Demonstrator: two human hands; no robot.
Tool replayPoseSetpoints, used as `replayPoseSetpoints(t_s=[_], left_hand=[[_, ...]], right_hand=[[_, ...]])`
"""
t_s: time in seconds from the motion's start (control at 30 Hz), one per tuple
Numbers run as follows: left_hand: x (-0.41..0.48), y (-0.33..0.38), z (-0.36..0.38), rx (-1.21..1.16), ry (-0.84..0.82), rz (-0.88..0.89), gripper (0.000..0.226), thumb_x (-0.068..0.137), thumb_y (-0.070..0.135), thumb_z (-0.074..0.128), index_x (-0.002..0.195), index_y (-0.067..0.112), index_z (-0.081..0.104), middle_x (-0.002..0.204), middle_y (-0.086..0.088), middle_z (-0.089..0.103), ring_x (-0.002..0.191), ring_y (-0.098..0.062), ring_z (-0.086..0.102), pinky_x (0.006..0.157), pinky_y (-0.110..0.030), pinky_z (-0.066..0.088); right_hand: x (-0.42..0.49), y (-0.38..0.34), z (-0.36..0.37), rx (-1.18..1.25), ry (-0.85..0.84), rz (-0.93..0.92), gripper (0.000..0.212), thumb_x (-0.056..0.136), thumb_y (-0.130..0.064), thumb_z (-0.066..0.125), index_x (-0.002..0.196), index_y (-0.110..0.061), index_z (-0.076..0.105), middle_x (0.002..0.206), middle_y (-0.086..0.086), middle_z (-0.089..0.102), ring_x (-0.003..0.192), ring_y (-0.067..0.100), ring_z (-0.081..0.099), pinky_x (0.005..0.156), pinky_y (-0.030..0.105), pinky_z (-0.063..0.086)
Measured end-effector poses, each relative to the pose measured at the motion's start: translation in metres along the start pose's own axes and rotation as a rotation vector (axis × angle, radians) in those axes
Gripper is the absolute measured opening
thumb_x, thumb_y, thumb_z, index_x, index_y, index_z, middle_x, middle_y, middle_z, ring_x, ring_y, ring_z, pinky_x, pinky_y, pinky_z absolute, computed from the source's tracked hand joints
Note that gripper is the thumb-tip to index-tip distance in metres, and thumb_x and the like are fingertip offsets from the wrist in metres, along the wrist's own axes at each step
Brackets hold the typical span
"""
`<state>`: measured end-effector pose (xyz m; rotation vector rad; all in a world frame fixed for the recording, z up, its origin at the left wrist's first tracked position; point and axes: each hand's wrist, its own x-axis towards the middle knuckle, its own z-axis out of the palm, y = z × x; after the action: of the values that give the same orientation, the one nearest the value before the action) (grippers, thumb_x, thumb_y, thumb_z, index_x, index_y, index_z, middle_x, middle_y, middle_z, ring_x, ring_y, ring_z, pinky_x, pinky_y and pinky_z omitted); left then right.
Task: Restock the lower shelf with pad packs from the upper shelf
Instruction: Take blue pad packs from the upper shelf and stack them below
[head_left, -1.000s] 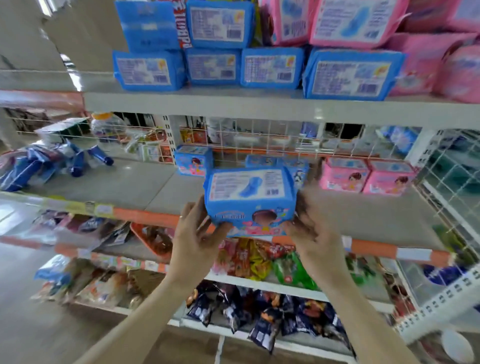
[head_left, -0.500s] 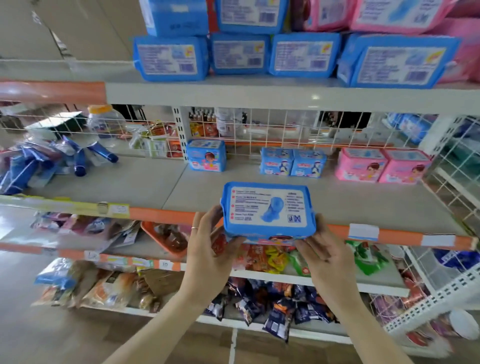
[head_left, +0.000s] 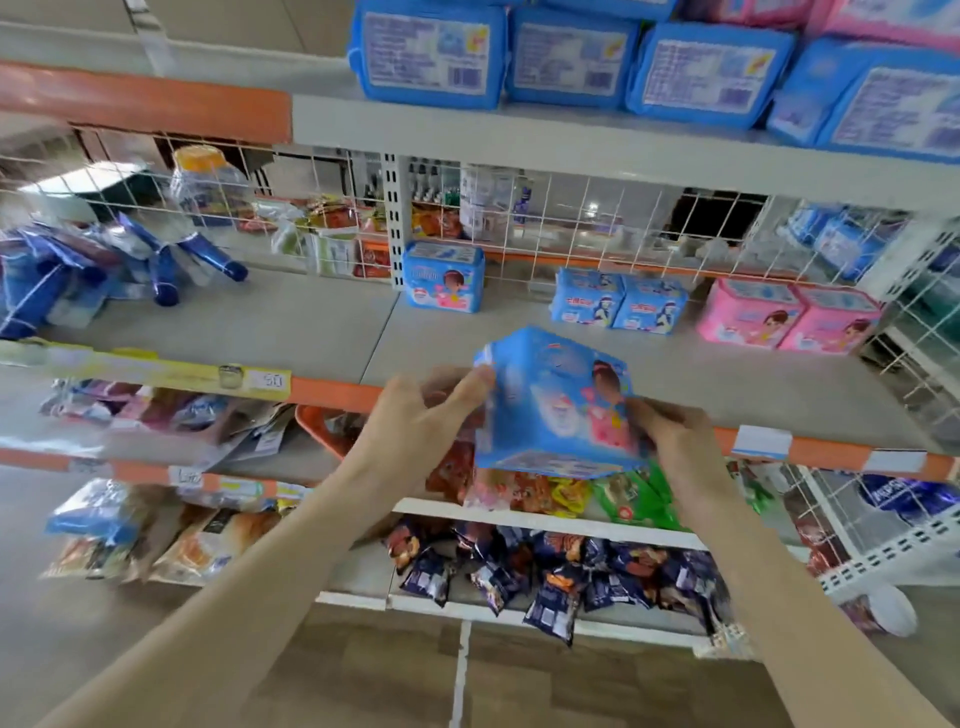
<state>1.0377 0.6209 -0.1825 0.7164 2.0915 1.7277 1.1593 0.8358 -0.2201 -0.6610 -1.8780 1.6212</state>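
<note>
- The blue pad pack (head_left: 558, 402) is in the air just in front of the lower shelf (head_left: 311, 332), over the shelf's orange front edge. It is tilted, with its printed face turned toward the camera.
- The left hand (head_left: 415, 426) pinches the pack's left edge between thumb and fingers. The right hand (head_left: 670, 441) has its fingers curled round the lower right corner, so both hands are holding it.
- The pack looks light and squashy, a soft bundle in thin film that is probably a little slick. Holding it by the two short ends, as now, should suit it better than pinching a wrapper seam, which could stretch or slip.
- It should stand on a flat side if set down squarely, though a soft base may let it lean.
- At the back of the lower shelf stand a single blue pack (head_left: 444, 275), a pair of smaller blue packs (head_left: 618, 300) and pink packs (head_left: 789, 317). Bare board lies in front of them.
- Above the lower shelf, the upper shelf (head_left: 519, 140) carries a row of larger blue packs (head_left: 431, 52).
</note>
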Motion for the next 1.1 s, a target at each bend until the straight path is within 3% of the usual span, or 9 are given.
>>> replayPoseSetpoints(t_s=[0.13,0.27,0.37,0.5,0.63,0.73,0.9,1.03,1.1], left_hand=[[-0.010,0.013,0.010,0.086,-0.146,0.162,0.040,0.100,0.002,0.054,0.107,0.038,0.070,0.075,0.012,0.066,0.053,0.000,0.051,0.055,-0.012,0.042],[-0.025,0.016,0.021,0.087,-0.283,0.245,0.037,0.101,0.004,0.053,0.131,0.023,0.065,0.088,-0.001,0.066,0.067,-0.010,0.056,0.073,-0.031,0.054],[-0.033,0.009,0.025,0.068,-0.303,0.296,0.039,0.100,0.003,0.053,0.130,0.024,0.065,0.086,0.005,0.065,0.069,-0.020,0.060,0.073,-0.036,0.056],[-0.028,-0.002,0.027,-0.024,-0.214,0.254,0.037,0.099,0.009,0.057,0.118,0.038,0.068,0.086,0.024,0.061,0.071,-0.009,0.060,0.068,-0.032,0.055],[-0.022,-0.012,0.026,-0.008,-0.039,0.127,0.030,0.091,0.043,0.068,0.119,0.035,0.064,0.111,0.007,0.057,0.087,0.006,0.062,0.068,-0.007,0.047],[-0.010,-0.025,0.027,-0.117,0.027,-0.078,0.054,0.072,0.064,0.070,0.113,0.030,0.065,0.105,0.007,0.073,0.095,-0.012,0.071,0.076,-0.033,0.059],[-0.007,-0.021,0.046,-0.683,0.043,-0.378,0.014,0.095,0.022,0.056,0.091,0.013,0.065,0.082,-0.002,0.075,0.067,-0.015,0.072,0.058,-0.033,0.060],[-0.016,-0.026,0.073,-0.870,-0.084,-0.447,0.043,0.047,0.039,0.090,0.081,0.016,0.081,0.095,-0.008,0.077,0.083,-0.025,0.075,0.073,-0.043,0.061],[-0.017,-0.029,0.088,-0.835,-0.070,-0.467,0.023,0.065,0.039,0.075,0.076,0.020,0.081,0.098,-0.008,0.076,0.086,-0.025,0.074,0.075,-0.044,0.060]], right_hand=[[-0.009,0.014,0.005,0.398,-0.021,0.272,0.019,0.074,-0.033,0.080,0.066,-0.020,0.068,0.057,-0.005,0.064,0.048,0.006,0.058,0.050,0.016,0.045],[-0.030,0.032,0.010,-0.152,-0.004,0.210,0.022,0.087,0.000,0.072,0.073,-0.009,0.058,0.064,0.016,0.054,0.060,0.013,0.068,0.058,0.025,0.055],[-0.039,0.036,0.016,0.000,-0.026,0.192,0.042,0.064,-0.056,0.086,0.073,-0.021,0.065,0.075,0.017,0.055,0.065,0.028,0.052,0.064,0.039,0.048],[-0.030,0.034,0.006,0.250,0.089,0.320,0.011,0.097,-0.002,0.057,0.105,0.001,0.064,0.087,0.005,0.060,0.059,0.005,0.065,0.058,0.018,0.052],[-0.026,0.020,-0.007,0.121,0.115,0.150,0.012,0.081,-0.026,0.070,0.073,-0.017,0.070,0.073,0.004,0.068,0.069,0.018,0.062,0.064,0.036,0.048],[-0.033,-0.012,-0.013,-0.151,0.064,-0.111,0.032,0.092,-0.029,0.059,0.071,-0.006,0.069,0.070,0.016,0.068,0.066,0.020,0.057,0.061,0.051,0.048],[-0.045,-0.052,-0.037,-0.219,-0.083,-0.358,0.032,0.094,-0.023,0.053,0.112,-0.008,0.075,0.097,-0.010,0.077,0.089,0.003,0.072,0.074,0.021,0.056],[-0.050,-0.060,-0.059,-0.372,-0.129,-0.587,0.029,0.097,-0.023,0.054,0.115,-0.011,0.074,0.080,-0.012,0.071,0.069,-0.003,0.064,0.064,0.010,0.044],[-0.045,-0.056,-0.074,-0.394,-0.129,-0.637,0.030,0.098,-0.023,0.053,0.117,-0.012,0.073,0.076,-0.012,0.068,0.066,-0.001,0.063,0.062,0.010,0.041]])
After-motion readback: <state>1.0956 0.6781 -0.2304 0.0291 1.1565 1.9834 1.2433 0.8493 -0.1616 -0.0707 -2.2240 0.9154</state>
